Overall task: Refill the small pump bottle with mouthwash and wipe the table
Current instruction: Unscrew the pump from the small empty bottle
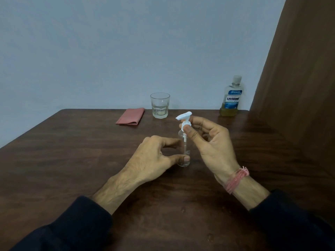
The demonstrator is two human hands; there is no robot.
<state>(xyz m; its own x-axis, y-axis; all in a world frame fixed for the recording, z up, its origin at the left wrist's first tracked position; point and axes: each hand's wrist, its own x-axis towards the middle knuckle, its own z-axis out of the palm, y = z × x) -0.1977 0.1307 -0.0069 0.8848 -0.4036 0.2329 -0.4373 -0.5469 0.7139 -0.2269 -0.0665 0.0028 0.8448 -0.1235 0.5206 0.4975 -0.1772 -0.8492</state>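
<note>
A small clear pump bottle [183, 156] stood upright near the middle of the dark wooden table [72, 151], between the person's two hands. The left hand [150, 160] rested on the table beside it, thumb and forefinger curled round the lower part of the bottle and holding it steady. The right hand [210, 142] was raised just above, its thumb and fingers pinching the white collar of the pump head [184, 120], whose nozzle pointed left and away. The pump's white stem and dip tube ran down into the bottle's neck; I could not tell whether the collar was screwed on or already loose. The bottle itself looked almost empty.

At the far edge of the table, against the pale blue wall, a Listerine mouthwash bottle [231, 98] stood upright with its cap on, only a shallow layer of yellowish liquid showing at the bottom. To its left, well apart from it, was a drinking glass [159, 105] with a little clear liquid in it, and just left of the glass lay a folded pink cloth [130, 119], flat on the table.

A band of pink thread [235, 180] was wound round the right wrist, and both arms wore dark sleeves [76, 225]. A brown curtain [299, 69] hung along the right side.
</note>
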